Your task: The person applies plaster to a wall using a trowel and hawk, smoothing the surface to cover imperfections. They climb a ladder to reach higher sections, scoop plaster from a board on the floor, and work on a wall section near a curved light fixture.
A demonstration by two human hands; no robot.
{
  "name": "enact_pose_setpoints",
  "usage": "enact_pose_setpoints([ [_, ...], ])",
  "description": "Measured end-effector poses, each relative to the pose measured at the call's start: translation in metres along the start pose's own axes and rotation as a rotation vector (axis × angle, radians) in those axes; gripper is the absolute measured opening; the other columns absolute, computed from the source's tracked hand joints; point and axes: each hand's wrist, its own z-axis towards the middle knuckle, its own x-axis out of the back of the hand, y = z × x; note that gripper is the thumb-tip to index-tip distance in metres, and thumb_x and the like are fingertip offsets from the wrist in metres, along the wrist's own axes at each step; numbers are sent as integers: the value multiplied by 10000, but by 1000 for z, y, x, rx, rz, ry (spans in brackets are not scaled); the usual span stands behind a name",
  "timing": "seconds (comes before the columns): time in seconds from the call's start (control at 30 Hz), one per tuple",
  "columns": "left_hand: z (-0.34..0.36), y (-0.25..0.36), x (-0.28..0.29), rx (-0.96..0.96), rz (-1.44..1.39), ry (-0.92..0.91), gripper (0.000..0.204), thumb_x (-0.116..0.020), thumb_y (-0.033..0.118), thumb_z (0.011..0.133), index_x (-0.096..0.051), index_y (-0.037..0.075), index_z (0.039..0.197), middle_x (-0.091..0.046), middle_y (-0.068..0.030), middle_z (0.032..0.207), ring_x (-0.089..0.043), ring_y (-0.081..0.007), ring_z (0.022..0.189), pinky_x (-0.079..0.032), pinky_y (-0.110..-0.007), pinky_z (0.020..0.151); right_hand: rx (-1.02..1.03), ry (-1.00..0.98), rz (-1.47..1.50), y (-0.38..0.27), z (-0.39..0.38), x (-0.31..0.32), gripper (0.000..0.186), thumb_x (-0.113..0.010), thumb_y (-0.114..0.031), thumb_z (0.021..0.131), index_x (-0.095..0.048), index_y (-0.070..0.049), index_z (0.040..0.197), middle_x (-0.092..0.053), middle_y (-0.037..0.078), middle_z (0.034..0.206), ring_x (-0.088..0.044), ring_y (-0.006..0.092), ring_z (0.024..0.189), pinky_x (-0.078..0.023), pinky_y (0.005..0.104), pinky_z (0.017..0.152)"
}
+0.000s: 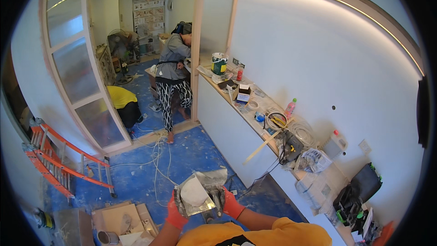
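Observation:
In front of my body, both hands in red work gloves with grey palms hold flat metal plastering blades. My left hand grips the left side of a shiny blade carrying a smooth lump of white putty. My right hand is closed at the right side, by a second, smeared grey metal blade behind the putty. The blades overlap, and the fingers are partly hidden behind them.
An orange ladder leans at left. Cables cross the blue floor sheeting. The counter on the right bears a paint bucket, bottles and tools. Cardboard lies lower left. Another person stands beyond the doorway; someone in yellow crouches.

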Motion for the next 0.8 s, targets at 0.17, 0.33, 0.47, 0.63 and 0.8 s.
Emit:
enact_pose_setpoints([
  [0.17,21,-8,-48,146,-73,-49,480,-471,422,1029,-509,65,1348,-601,-116,1283,-600,-275,1143,-493,-430,992,-7,-94,74,-8,42,9,423,-464,-401,1023,-585,-72,1260,-665,90,1182,-650,248,1015,-515,412,926],
  [0.33,70,-10,-54,137,-49,-80,479,-467,410,1031,-482,81,1379,-588,-111,1311,-589,-276,1172,-489,-443,1001,-153,80,-59,-33,57,-10,500,-435,-434,1029,-519,-81,1372,-610,76,1310,-595,236,1173,-474,393,1012],
  [0.47,112,-16,-61,139,-85,-140,488,-448,403,1036,-455,81,1402,-574,-113,1333,-573,-280,1207,-480,-450,1020,-131,60,-88,-54,86,4,471,-497,-308,1016,-469,-68,1421,-545,92,1396,-535,222,1261,-433,379,1059],
  [0.63,161,-28,-79,73,-3,-134,509,-426,402,1041,-419,69,1426,-535,-119,1378,-549,-288,1242,-465,-452,1044,359,-387,-795,-79,125,65,537,-584,-74,952,-414,-38,1461,-502,100,1438,-471,191,1310,-388,360,1091],
  [0.8,193,-23,-61,-182,355,-164,505,-406,407,1048,-400,103,1451,-482,-93,1428,-487,-267,1303,-429,-438,1082,243,-354,-617,-106,149,61,479,-496,-265,1021,-443,-45,1443,-535,79,1391,-492,177,1266,-407,376,1066],
])
